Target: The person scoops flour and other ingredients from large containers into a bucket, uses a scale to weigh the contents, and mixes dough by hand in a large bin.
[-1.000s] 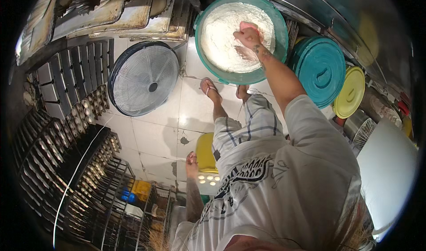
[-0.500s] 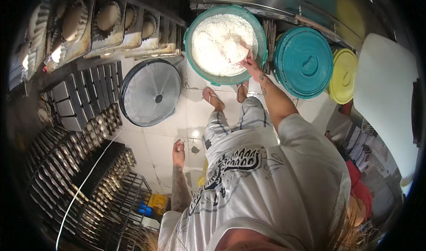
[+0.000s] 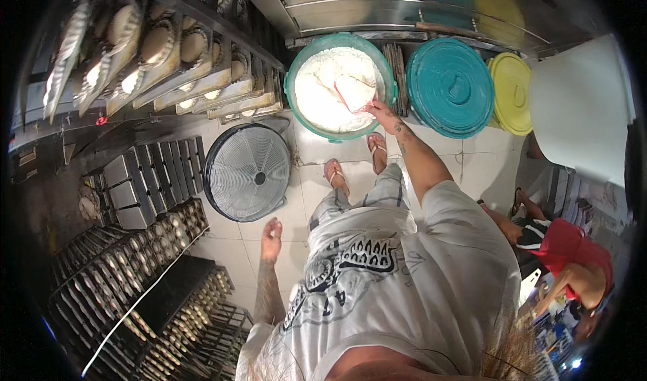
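My right hand (image 3: 381,111) grips a pinkish-red scoop (image 3: 342,99) by its handle. The scoop is heaped with white powder and sits over the green round tub (image 3: 288,92). White powder (image 3: 315,74), which looks like flour, fills much of that tub. My left hand (image 3: 271,234) hangs low beside my body, its fingers loosely bent and apart, with nothing seen in it. Nearest to this hand is a large round fan (image 3: 236,165) with a grey grille, a short way in front of it.
Beside the tub stand a lidded teal bin (image 3: 453,91) and a yellow-lidded bin (image 3: 512,88). Racks hold trays of round shells (image 3: 158,44) at left. A white cord (image 3: 145,297) crosses the lower rack. Another person in red (image 3: 569,249) bends at the right.
The scoop has tilted and now shows its red edge and a heap of powder. My view has shifted, bringing more of the other person into sight. My left hand still hangs.
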`<action>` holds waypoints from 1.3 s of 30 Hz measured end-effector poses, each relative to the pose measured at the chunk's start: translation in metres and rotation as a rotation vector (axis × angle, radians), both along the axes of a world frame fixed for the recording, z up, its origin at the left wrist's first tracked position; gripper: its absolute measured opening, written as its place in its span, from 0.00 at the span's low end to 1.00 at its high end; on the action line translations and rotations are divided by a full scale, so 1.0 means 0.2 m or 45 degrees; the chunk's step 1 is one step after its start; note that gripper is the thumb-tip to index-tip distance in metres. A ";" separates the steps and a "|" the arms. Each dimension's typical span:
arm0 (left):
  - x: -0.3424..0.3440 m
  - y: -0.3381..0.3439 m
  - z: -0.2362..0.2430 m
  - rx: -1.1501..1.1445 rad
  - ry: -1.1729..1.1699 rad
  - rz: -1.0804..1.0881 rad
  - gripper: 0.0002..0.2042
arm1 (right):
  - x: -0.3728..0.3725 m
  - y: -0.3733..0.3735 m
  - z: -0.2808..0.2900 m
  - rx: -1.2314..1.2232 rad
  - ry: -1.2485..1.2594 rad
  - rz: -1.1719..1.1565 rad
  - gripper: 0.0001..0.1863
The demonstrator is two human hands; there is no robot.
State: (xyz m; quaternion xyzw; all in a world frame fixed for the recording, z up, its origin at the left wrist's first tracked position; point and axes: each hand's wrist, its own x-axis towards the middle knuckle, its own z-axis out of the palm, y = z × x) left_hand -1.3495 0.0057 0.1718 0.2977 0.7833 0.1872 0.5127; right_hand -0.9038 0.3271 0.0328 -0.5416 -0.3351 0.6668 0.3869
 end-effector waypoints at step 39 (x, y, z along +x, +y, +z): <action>2.87 1.05 2.00 2.594 0.436 -1.189 0.24 | 1.57 -0.72 3.61 1.215 -2.566 0.047 0.19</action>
